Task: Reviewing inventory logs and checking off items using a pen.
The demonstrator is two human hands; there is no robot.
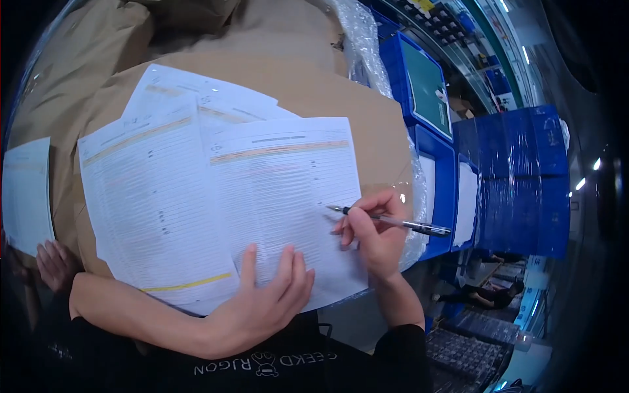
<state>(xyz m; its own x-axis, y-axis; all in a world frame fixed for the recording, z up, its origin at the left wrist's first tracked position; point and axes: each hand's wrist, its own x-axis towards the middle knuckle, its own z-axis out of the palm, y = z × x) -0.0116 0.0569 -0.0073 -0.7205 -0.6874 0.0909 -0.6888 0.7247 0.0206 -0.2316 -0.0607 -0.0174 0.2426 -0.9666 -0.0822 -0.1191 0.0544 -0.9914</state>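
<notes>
A clear-barrelled pen (414, 226) with a dark grip is held in my right hand (378, 237), its tip just over the right part of a printed sheet (272, 177). That sheet has a table of fine lines under a coloured header band. My left hand (267, 301) lies flat with fingers apart on the sheet's lower part. To its left another printed sheet (141, 203) carries a yellow line near its bottom and written marks. More sheets (173, 82) stick out behind these two. All rest on brown paper (314, 88).
At the far left, another person's hand (56, 263) is beside a separate printed sheet (26, 190). Clear plastic wrap (414, 196) edges the brown paper on the right. Beyond stand blue bins (432, 141), one holding a green board (426, 85), and wrapped blue boxes (511, 177).
</notes>
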